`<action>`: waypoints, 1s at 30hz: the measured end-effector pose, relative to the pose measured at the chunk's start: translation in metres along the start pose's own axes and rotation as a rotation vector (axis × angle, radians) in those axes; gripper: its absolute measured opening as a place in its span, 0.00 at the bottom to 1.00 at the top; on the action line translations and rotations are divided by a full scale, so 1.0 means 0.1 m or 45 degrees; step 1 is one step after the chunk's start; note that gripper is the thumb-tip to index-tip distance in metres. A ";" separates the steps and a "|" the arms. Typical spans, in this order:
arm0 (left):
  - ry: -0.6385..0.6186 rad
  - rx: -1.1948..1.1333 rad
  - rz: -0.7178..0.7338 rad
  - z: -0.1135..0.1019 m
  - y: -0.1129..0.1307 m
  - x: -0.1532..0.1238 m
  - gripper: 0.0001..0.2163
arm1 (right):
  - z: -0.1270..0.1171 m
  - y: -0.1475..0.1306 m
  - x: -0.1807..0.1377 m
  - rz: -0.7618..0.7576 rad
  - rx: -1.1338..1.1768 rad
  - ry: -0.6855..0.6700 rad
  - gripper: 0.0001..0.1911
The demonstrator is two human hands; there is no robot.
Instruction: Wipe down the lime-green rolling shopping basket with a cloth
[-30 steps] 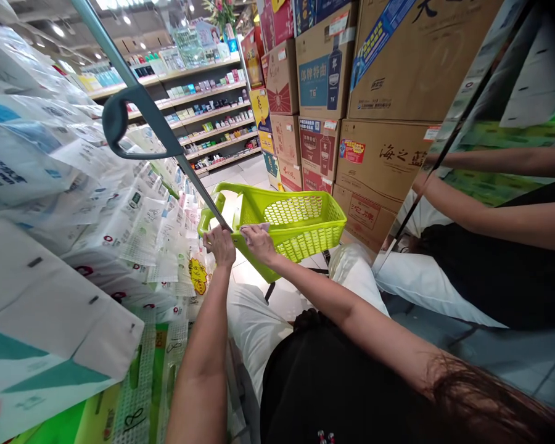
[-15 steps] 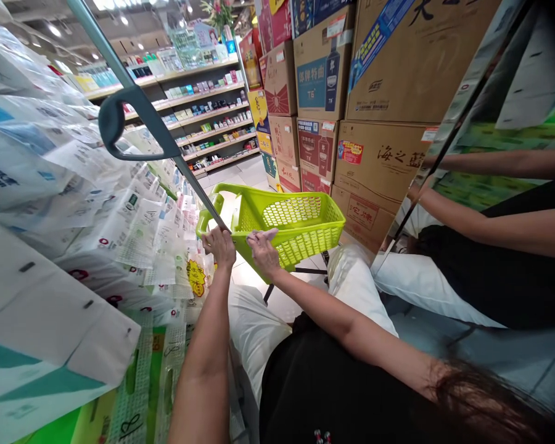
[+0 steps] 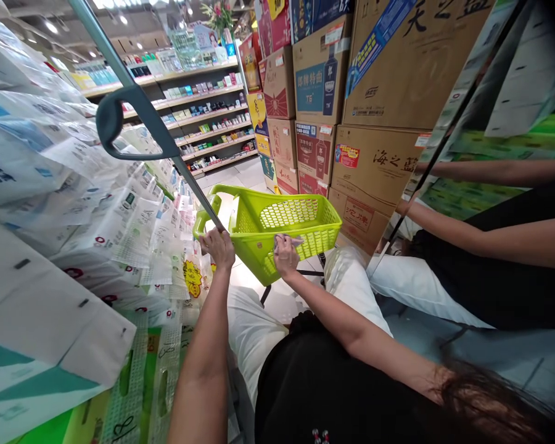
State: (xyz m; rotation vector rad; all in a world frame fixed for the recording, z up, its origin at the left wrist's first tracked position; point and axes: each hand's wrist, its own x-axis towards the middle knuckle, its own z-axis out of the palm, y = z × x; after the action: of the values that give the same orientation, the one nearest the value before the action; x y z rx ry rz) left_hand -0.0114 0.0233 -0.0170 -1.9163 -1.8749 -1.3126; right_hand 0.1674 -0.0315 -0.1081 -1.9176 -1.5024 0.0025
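Observation:
A lime-green shopping basket (image 3: 305,237) on a stand sits in front of me in a shop aisle. My left hand (image 3: 218,248) is closed around the lower end of its grey pull handle (image 3: 134,117), right at the basket's near corner. My right hand (image 3: 285,256) presses a small pale cloth (image 3: 290,241) against the basket's near rim, fingers curled over the cloth. My white-trousered knees are below the basket.
Stacked packs of tissue paper (image 3: 74,203) crowd the left side. Brown cartons (image 3: 374,92) are piled high behind the basket. A mirrored panel (image 3: 499,203) on the right reflects my arms. Stocked shelves (image 3: 203,111) stand at the far end of the tiled aisle.
My right hand has slid with the cloth to the right along the basket's near rim, away from my left hand. The left hand has stayed on the handle.

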 end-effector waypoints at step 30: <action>0.020 0.040 0.029 -0.03 0.03 -0.06 0.10 | -0.22 0.70 0.16 -0.272 -0.083 -0.033 0.25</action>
State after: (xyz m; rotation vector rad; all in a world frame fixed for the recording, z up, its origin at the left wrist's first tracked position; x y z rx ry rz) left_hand -0.0096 0.0159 -0.0181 -1.9009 -1.8497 -1.2795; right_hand 0.2415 -0.0357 -0.1206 -1.8039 -1.7370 -0.1186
